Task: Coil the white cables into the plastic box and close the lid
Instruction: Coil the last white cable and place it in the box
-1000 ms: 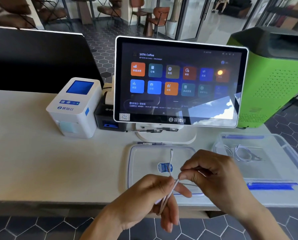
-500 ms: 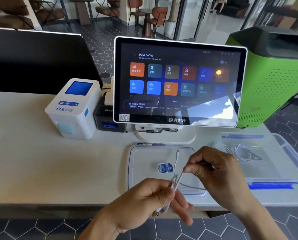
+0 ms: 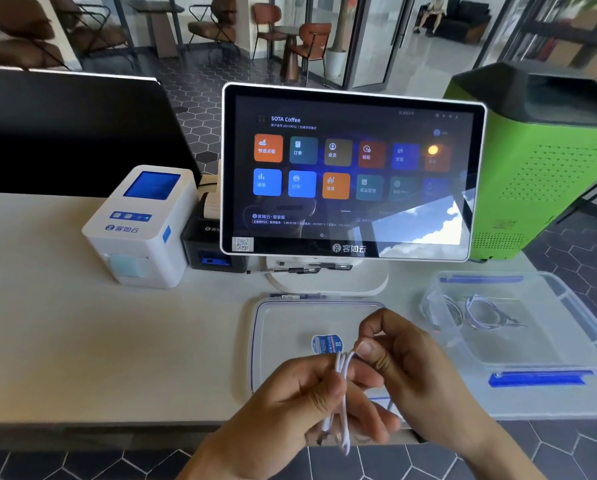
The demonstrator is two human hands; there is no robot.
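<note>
**White cable bunched between two hands above the lid**

The white cable (image 3: 342,393) is thin and folded into several parallel strands, its loops standing up between the hands and its loose ends hanging past the near edge of the counter (image 3: 82,341). The left hand (image 3: 304,407) grips the bundle with curled fingers; the right hand (image 3: 418,368) pinches the top of the loops between thumb and forefinger. Both hover over the clear lid (image 3: 283,327), which lies flat near the counter's near edge and carries a small blue round sticker (image 3: 326,342), its print too small to read. The clear plastic box (image 3: 574,323) with blue latches sits at the counter's right end, more coiled white cables (image 3: 477,311) already inside.

The counter is pale and smooth. Toward its far edge stand a white label printer (image 3: 141,226), a touchscreen terminal (image 3: 352,174) and a green machine (image 3: 546,174). Beyond is a café with dark hexagon floor tiles and brown chairs.

The screen reads "SOTA Coffee"; the terminal and the printer bear Chinese branding.
</note>
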